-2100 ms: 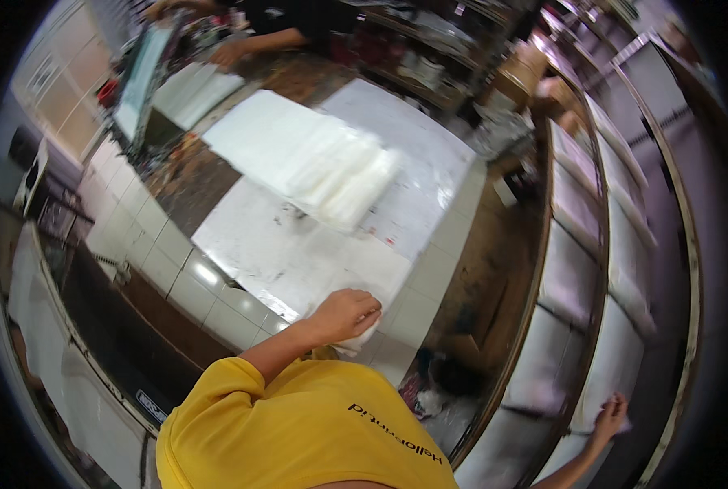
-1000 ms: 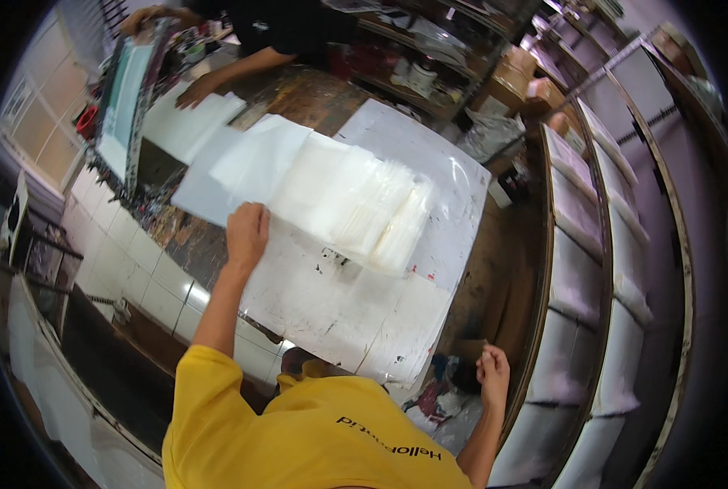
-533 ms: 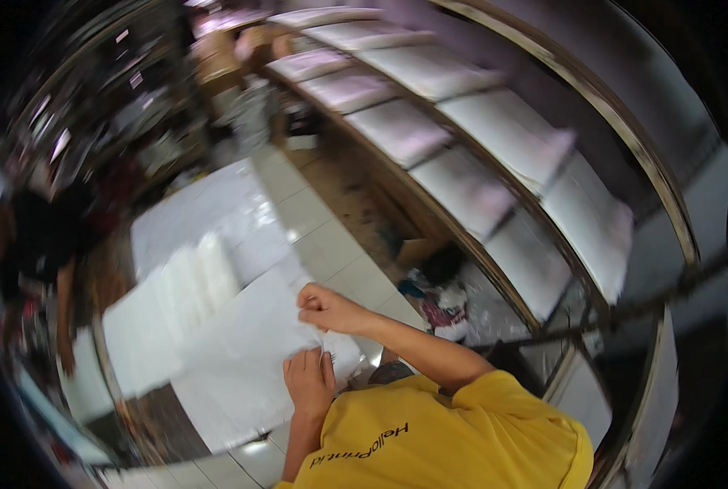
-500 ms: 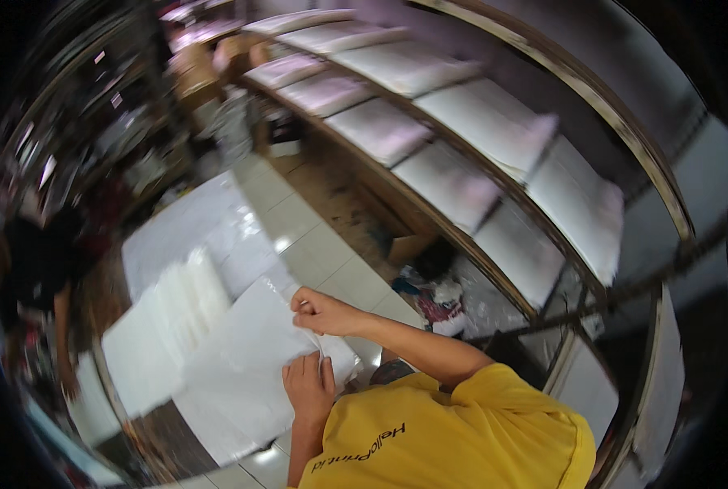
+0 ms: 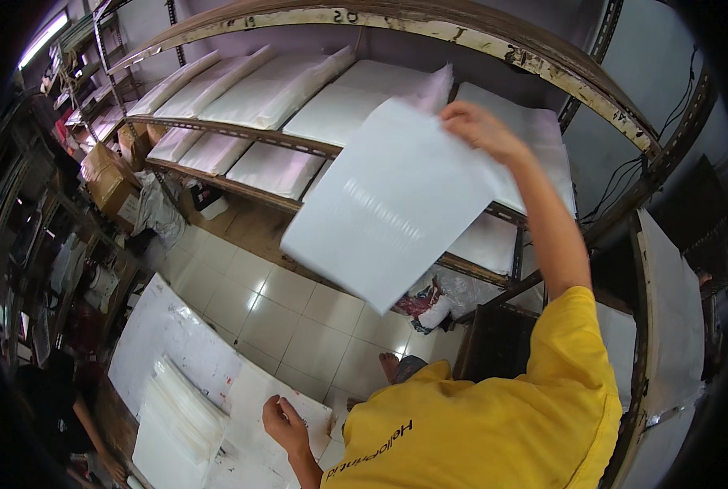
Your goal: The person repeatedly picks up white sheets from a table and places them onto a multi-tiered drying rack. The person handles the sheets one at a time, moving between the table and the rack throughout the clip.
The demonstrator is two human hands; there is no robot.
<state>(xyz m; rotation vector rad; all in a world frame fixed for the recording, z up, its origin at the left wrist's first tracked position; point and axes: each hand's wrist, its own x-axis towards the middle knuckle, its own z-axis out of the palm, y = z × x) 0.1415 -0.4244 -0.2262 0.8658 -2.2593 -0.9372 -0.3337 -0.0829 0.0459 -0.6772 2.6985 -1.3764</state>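
Observation:
My right hand [image 5: 482,130] is raised out over the floor, its fingers pinching the upper edge of a large white sheet [image 5: 388,200]. The sheet hangs tilted in front of the shelves and hides part of the stacks there. Low over the near end of the white work table [image 5: 254,391], my left hand [image 5: 285,422] has its fingers curled in, and no object shows in it. A fanned pile of white sheets [image 5: 176,424] lies on the table, left of that hand.
Long shelves [image 5: 323,147] bear several stacks of white sheets [image 5: 274,85]. Cardboard boxes [image 5: 109,181] and a plastic sack [image 5: 160,208] stand at the far left. A co-worker's arm [image 5: 95,432] is beside the table. Bundled plastic [image 5: 437,306] lies under the shelves, over tiled floor [image 5: 299,318].
My right hand has lifted the white sheet off the table and swung it up toward the shelves. My left hand has let go of it and stays over the table. The view has turned rightward.

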